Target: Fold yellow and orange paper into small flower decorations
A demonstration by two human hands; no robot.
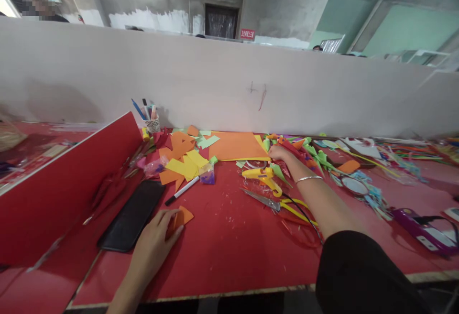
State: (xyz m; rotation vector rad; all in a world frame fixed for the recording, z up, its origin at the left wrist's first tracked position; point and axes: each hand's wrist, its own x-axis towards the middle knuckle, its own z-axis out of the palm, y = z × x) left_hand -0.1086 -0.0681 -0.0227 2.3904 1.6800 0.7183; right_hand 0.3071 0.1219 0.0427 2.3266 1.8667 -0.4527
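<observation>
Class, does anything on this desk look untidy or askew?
Yes. Tiny pale scraps litter the red tabletop right of the left hand. Beyond, the orange sheet sits askew over yellow paper, whose edges poke out.

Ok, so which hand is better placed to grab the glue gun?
Probably your right hand: it's right beside the glue gun. Your left hand is farther off, at the orange piece.

Two hands [152,235] [281,153], one glue gun [258,174], one phone [132,216]
</observation>
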